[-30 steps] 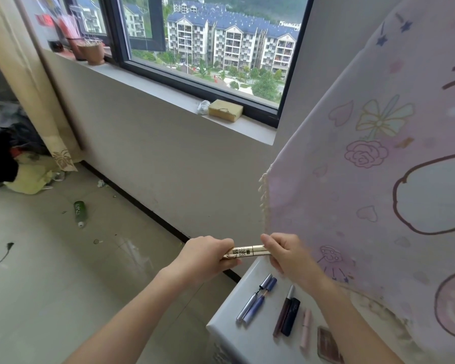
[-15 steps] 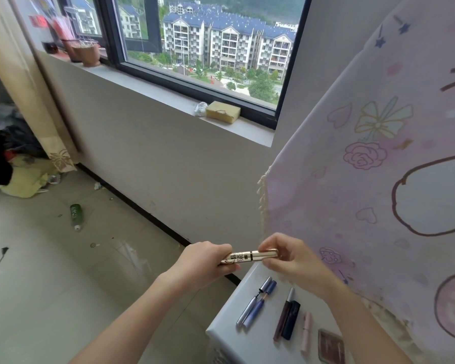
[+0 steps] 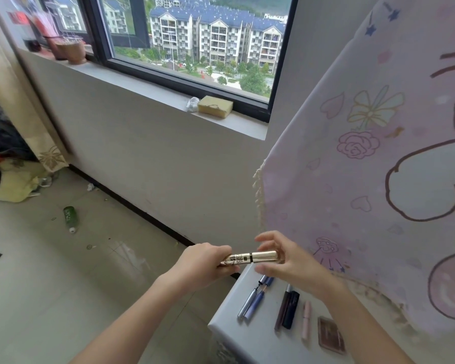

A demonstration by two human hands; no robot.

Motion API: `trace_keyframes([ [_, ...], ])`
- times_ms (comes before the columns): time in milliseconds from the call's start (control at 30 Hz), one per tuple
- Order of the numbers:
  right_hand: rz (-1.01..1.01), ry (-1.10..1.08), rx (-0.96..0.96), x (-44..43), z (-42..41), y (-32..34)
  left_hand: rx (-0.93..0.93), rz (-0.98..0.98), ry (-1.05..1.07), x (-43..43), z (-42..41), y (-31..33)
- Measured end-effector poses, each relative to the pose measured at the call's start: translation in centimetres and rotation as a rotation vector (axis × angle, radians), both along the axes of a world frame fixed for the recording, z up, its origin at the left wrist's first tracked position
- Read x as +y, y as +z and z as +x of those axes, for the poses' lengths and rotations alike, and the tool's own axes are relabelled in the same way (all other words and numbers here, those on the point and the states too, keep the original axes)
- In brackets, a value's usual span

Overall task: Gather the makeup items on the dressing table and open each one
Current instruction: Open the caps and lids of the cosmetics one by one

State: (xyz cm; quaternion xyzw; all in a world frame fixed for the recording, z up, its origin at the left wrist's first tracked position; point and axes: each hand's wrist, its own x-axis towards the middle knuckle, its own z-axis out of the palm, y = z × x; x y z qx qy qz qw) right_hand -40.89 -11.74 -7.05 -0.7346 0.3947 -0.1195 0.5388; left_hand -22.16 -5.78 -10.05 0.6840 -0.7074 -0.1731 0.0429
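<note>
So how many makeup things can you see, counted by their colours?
Gold mascara tube: 1
Blue pen-shaped sticks: 2
Dark maroon and black tubes: 2
Pale pink tube: 1
Brown flat compact: 1
Total: 7

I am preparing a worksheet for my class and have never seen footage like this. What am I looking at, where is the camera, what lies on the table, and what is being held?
There is no machine here. A person wears one wide-angle camera on the head, looking forward and down, so you see their own two arms. The left hand grips the body of a gold mascara tube, held level in the air. The right hand curves around its cap end; whether it pinches the cap is unclear. On the white table lie two bluish pens side by side, two dark tubes, a pink tube and a brown compact. A pink printed cloth hangs at the right.
</note>
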Motion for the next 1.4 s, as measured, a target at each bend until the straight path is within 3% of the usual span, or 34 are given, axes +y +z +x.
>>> trace_keyframes([
  [133, -0.008, -0.112, 0.05, 0.3, 0.0, -0.5, -0.028, 0.011, -0.031, -0.2, -0.1, -0.2],
  [233, -0.053, -0.097, -0.033, 0.4, -0.8, -0.8, -0.024, 0.019, -0.049, -0.2, -0.1, -0.5],
  [500, 0.079, -0.201, 0.027, 1.4, -1.4, -1.2, 0.024, 0.031, -0.11, -0.6, -0.9, -1.1],
  [633, 0.078, -0.272, -0.07, 1.9, -2.8, -1.6, 0.092, 0.094, -0.14, -0.7, -1.5, -1.8],
  [700, 0.074, -0.288, -0.049, 2.0, -3.5, -1.8, 0.174, 0.139, -0.152, -0.9, -1.8, -2.3],
  [867, 0.0, -0.334, 0.061, 3.0, -5.1, -1.9, 0.638, 0.352, -0.162, -1.2, -2.7, -3.7],
  [1000, -0.022, -0.4, 0.16, 4.1, -6.6, -2.2, 0.867, 0.581, -0.212, -1.3, -3.5, -4.6],
  [1267, -0.048, -0.531, 0.212, 6.6, -8.8, -2.6, 0.898, 0.762, -0.36, -1.9, -5.8, -5.4],
  [1400, -0.097, -0.598, 0.118, 7.6, -10.8, -2.8, 0.971, 0.851, -0.364, -1.6, -7.1, -5.3],
])
